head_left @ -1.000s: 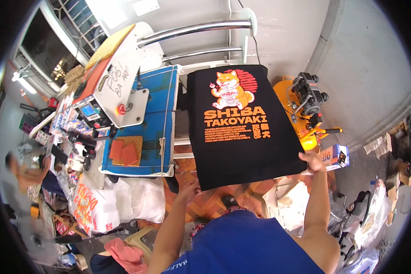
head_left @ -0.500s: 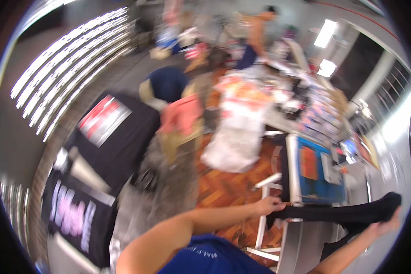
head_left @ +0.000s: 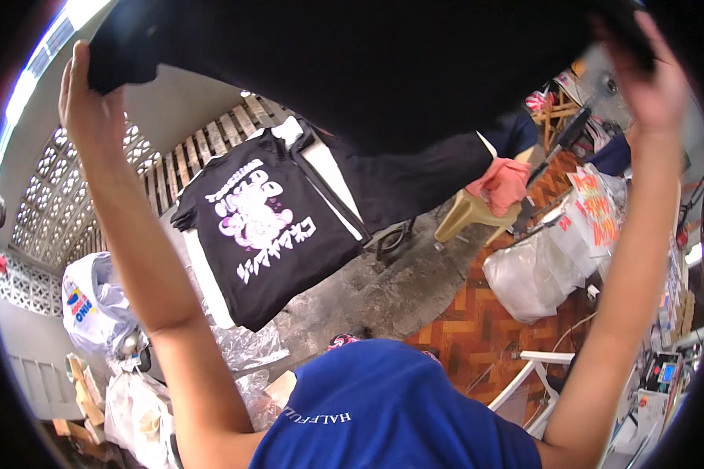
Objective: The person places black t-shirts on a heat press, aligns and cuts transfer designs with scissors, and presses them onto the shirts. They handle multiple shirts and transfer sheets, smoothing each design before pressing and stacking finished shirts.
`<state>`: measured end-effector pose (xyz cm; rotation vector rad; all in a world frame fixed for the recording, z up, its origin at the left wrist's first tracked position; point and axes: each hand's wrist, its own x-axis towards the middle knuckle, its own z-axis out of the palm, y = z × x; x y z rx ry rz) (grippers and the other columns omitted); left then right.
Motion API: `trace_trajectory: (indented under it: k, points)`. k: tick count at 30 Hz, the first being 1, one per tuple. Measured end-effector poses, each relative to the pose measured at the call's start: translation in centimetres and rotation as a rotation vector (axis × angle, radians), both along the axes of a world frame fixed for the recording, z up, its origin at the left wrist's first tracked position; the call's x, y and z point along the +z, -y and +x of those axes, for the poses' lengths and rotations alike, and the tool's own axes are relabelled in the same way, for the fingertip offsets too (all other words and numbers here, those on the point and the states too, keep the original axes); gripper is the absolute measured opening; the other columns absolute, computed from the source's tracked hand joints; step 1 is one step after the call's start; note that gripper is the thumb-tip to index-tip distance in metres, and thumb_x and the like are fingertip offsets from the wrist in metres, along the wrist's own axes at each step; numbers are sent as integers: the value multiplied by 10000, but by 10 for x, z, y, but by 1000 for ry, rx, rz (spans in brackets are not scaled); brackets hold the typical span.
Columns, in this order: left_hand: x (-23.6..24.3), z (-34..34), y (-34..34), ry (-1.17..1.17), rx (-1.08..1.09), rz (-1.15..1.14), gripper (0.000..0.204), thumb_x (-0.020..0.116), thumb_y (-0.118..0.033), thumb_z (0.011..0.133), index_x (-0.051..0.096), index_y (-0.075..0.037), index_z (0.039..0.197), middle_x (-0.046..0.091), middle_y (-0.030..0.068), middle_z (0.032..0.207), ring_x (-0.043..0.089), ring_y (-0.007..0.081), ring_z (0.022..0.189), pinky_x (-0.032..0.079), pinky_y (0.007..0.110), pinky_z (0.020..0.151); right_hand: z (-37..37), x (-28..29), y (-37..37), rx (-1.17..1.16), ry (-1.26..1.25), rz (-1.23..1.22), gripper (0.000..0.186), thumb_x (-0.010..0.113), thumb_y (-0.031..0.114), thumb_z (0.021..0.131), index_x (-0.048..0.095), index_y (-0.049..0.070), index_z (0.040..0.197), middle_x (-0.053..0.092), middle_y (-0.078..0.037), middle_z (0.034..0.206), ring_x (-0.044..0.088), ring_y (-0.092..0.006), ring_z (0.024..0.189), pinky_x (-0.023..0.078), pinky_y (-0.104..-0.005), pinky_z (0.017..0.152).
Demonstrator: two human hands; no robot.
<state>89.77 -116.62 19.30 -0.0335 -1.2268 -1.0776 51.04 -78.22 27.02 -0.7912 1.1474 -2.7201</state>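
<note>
A dark black fabric, held up high, fills the top of the view, with no print showing on it. My left hand grips its left end, and my right hand, slightly blurred, holds the right end. Below it, a black T-shirt with a pink and white character print lies spread on a white-edged board. To its right lies more plain black cloth, partly hidden behind the raised fabric.
A beige plastic chair with pink cloth stands right of the boards. White bags are piled at the left, clear plastic sheets lie below the boards, and a bulky white sack sits on the parquet floor beside a white metal frame.
I have turned away from the press with the blue padded platen toward the boards with black shirts. The black printed garment in my hands has moved from beside the press to up high.
</note>
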Motion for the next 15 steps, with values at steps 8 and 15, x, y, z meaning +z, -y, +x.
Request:
trace_trajectory:
  k: [8,15]
  points:
    - [-151,150,-53,523,711,-237,229,653,-177,982,586,-13,837,663,82,874,597,156,838,462,327,859,5,-221,109,637,354,244,102,660,143,922,666,98,1014,714,-45,1019,689,-209,954,548,-360,842]
    - [-61,289,-127,997,1817,-506,265,593,-256,1027,609,9,1035,663,112,989,623,191,865,512,327,804,9,-100,120,763,-124,89,141,671,106,915,706,79,1049,732,-75,1057,709,-210,962,559,-380,889]
